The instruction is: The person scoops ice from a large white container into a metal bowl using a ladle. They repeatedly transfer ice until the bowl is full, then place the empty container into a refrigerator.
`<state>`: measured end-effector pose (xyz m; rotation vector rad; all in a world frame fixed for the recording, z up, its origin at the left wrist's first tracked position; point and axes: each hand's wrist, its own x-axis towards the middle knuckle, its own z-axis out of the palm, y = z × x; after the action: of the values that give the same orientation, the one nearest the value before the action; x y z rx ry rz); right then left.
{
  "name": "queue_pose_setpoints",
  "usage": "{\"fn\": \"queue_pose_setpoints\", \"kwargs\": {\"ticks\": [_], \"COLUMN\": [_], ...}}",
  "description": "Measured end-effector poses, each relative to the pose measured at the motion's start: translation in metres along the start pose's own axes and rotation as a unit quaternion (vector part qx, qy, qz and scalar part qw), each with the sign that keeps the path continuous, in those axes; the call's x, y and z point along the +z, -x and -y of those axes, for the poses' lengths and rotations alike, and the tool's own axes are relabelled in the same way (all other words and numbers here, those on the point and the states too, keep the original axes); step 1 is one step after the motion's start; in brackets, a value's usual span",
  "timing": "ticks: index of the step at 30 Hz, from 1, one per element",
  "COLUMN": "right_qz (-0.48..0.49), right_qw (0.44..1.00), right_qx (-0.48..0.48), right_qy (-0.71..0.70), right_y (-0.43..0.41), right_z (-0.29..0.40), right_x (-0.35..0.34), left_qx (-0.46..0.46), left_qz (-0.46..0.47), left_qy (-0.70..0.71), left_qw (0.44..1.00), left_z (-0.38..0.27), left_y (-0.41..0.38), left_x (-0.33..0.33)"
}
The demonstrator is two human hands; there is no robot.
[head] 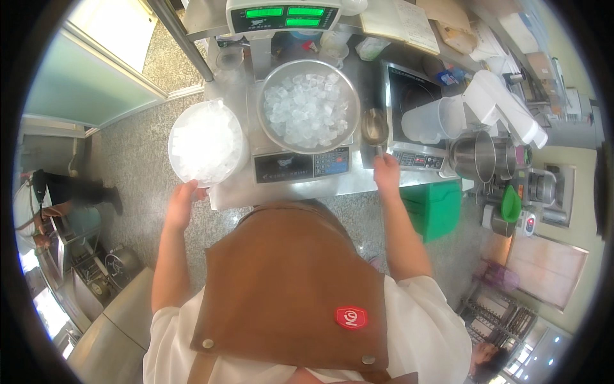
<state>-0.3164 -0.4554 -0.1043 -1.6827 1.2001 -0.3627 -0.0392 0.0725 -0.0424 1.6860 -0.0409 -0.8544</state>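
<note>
A stainless steel bowl (355, 115) filled with ice cubes (307, 110) rests on a digital scale (283, 168). To its left, at the counter's edge, stands a white translucent plastic tub (242, 158), also full of ice that looks overexposed. My left hand (181, 204) grips the near side of this tub, with the thumb by the rim. On the right, my right hand (386, 172) holds the handle of a metal scoop (375, 128). The scoop lies between the bowl and an induction cooktop (393, 117), and its bowl looks free of ice.
The scale's lit display (284, 17) rises behind the bowl. A translucent plastic pitcher (427, 120) stands on the cooktop beside a white appliance (499, 105). Steel pots (472, 156) sit farther right, above a green bin (436, 211). Another person (62, 201) is at far left.
</note>
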Motion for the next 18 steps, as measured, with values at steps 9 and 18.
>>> {"fn": "queue_pose_setpoints", "kwargs": {"ticks": [9,18], "right_qz": [0.095,0.015], "right_qw": [0.994,0.978], "right_qx": [0.036,-0.186], "right_qy": [-0.039,0.095], "right_y": [-0.066,0.011], "right_z": [-0.114,-0.032], "right_x": [0.056,0.019], "left_qx": [0.080,0.259], "left_qz": [-0.337,-0.209], "left_qy": [-0.204,-0.435], "left_qw": [0.915,0.837], "left_z": [-0.056,-0.135], "left_y": [0.037,-0.006], "left_x": [0.023,0.045]}}
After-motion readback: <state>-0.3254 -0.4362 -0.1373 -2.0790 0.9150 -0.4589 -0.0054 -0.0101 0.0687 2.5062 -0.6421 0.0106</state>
